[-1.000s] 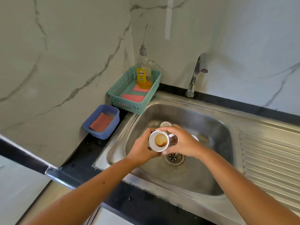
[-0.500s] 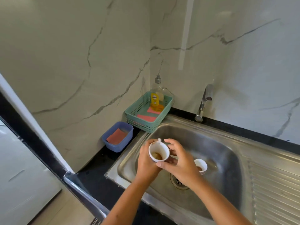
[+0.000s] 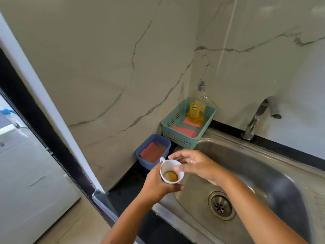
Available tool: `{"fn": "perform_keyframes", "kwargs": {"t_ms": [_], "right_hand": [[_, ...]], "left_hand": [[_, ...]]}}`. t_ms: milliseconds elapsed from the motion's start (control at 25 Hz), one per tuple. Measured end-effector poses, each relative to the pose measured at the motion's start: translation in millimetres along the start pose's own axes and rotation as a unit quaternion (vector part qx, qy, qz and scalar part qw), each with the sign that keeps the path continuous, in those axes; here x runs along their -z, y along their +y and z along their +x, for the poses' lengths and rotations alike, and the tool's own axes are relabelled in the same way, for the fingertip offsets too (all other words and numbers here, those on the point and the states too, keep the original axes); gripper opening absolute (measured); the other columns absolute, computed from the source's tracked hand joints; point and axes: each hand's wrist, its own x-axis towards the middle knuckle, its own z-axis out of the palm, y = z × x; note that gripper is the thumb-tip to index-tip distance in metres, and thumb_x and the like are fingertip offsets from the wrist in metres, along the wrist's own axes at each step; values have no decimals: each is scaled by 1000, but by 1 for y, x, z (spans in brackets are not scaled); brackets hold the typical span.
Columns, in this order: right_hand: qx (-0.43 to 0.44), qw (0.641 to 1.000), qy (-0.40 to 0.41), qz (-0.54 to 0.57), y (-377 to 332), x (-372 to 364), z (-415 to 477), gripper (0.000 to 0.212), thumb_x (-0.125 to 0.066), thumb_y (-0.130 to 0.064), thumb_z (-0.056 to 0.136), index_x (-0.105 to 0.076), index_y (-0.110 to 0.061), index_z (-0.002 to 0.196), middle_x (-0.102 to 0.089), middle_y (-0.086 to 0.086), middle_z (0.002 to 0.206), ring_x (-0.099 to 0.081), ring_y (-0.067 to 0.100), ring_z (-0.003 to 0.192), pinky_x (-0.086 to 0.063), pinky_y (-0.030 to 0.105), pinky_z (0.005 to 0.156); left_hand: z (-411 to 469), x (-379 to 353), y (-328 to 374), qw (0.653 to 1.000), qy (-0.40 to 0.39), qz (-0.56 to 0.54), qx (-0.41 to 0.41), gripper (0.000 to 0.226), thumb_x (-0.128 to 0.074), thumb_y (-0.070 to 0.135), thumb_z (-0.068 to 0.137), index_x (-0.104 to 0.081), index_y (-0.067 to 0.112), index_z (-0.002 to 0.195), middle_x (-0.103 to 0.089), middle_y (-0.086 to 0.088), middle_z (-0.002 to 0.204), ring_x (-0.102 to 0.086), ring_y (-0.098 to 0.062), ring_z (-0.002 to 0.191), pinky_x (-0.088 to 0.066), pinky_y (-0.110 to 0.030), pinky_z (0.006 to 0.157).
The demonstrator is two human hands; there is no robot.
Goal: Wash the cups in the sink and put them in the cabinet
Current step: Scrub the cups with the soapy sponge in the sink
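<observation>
— One cup [image 3: 171, 171] is up and unwashed: a brown ring sits in its bottom, and no water shows at the tap [image 3: 260, 113].

— Who has it?

— The left hand [image 3: 158, 185] wraps it from below and holds it upright above the left rim of the sink [image 3: 263, 173]. The right hand [image 3: 197, 164] arches over it with fingertips at the rim. Whether they pinch or merely touch, I cannot tell.

— Other cups?

— A white sliver [image 3: 212, 182] peeks from under the right forearm, down in the basin, too hidden to name. No cabinet is in view. I judge the job barely begun: washing and putting away both remain.

— Room to move?

— Toward the tap the basin lies open. Leftward it is tight. The blue tub [image 3: 144, 163] sits just beside the cup on the black desk [image 3: 130, 180]. The green basket [image 3: 175, 138] stands behind it against the wall, and the desk's corner lies just beyond the left forearm.
</observation>
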Motion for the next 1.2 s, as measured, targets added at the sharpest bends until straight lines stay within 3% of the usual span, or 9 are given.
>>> {"fn": "perform_keyframes", "kwargs": {"t_ms": [160,400,440,480,520,600,720,1040,1200], "right_hand": [[34,975,100,-197,-5,-10,68,23,-57,-7,90,-69,-18,106,-68,-5,105,-62,10,97,-48,26,87],[-117,868,-105,-471,-9,-43,154,49,-46,-41,69,-71,-18,105,-67,10,109,-62,26,107,-49,36,89],[-137,859,-94,-484,-5,-49,162,53,-44,-40,65,-67,-9,100,-65,16,98,-58,12,109,-52,34,82],[-148,848,-84,-502,-2,-55,168,31,-44,-39,65,-68,-25,79,-60,20,85,-64,33,83,-51,30,75],[-151,840,-86,-514,2,-57,174,17,-46,-38,70,-52,-23,74,-50,18,77,-46,24,68,-48,28,73],[-166,822,-116,-532,10,-55,186,35,-42,-41,84,-64,-23,104,-62,17,105,-58,28,97,-45,32,90],[-165,811,-134,-545,24,-50,197,46,-40,-38,95,-51,-18,134,-53,6,137,-49,29,124,-39,41,103],[-89,852,-129,-500,13,-49,189,26,-50,-15,95,-63,-10,117,-66,11,110,-61,27,105,-45,30,87],[-112,819,-118,-550,8,-48,194,35,-52,-16,92,-59,-12,126,-62,8,120,-58,28,110,-47,33,93]], "left_hand": [[-9,22,-22,989,137,-14,53,59,-91,20,54,-59,23,103,-66,-1,98,-63,-16,90,-48,-24,72],[-12,34,-37,968,226,-33,100,62,-90,19,50,-58,26,102,-64,1,100,-61,-17,92,-51,-31,77],[-11,36,-38,966,235,-34,101,62,-90,18,50,-58,27,102,-64,1,100,-61,-16,92,-51,-33,78],[-10,38,-39,964,243,-36,103,61,-90,17,51,-58,27,102,-64,1,100,-62,-16,92,-52,-33,78],[-9,40,-39,962,250,-39,106,60,-90,14,52,-58,26,102,-64,1,100,-62,-16,92,-53,-33,78],[-7,42,-41,957,262,-44,112,60,-89,11,54,-57,25,103,-65,0,99,-62,-16,91,-54,-35,79],[-3,41,-40,955,272,-44,111,64,-90,12,53,-57,23,107,-65,0,100,-62,-17,93,-55,-37,82],[3,38,-40,950,283,-58,122,66,-90,11,55,-55,22,110,-63,0,103,-61,-17,95,-54,-40,86],[5,37,-40,948,286,-61,126,64,-90,11,55,-55,23,107,-63,-1,101,-61,-18,94,-55,-43,85]]}}
